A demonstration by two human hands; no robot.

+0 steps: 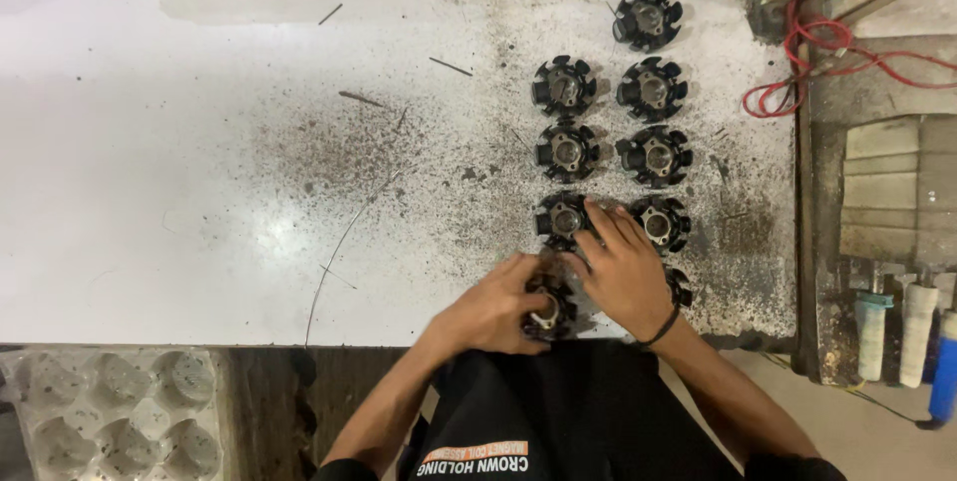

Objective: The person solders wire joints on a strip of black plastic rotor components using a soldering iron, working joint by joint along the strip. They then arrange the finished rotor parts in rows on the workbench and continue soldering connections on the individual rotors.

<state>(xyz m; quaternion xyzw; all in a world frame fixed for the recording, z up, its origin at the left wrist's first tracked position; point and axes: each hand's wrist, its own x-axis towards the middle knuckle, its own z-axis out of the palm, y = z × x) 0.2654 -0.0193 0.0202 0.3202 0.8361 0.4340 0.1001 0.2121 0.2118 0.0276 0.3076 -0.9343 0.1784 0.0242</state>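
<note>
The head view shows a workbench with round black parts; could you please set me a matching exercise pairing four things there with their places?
Things:
1. left hand
2. right hand
3. red cable
4. clear plastic tray

Places:
A. lower left, below the table edge
B. top right, past the table edge
C. gripping a black part at the near edge
D. resting over parts in the rows

Pairs: 1-C, 2-D, 3-B, 4-A

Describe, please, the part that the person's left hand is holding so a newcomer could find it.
On the white worktable, follow the two columns of black slotted round parts to the near edge. The black round part there alone sits gripped in the left hand, beside the right hand.
</note>
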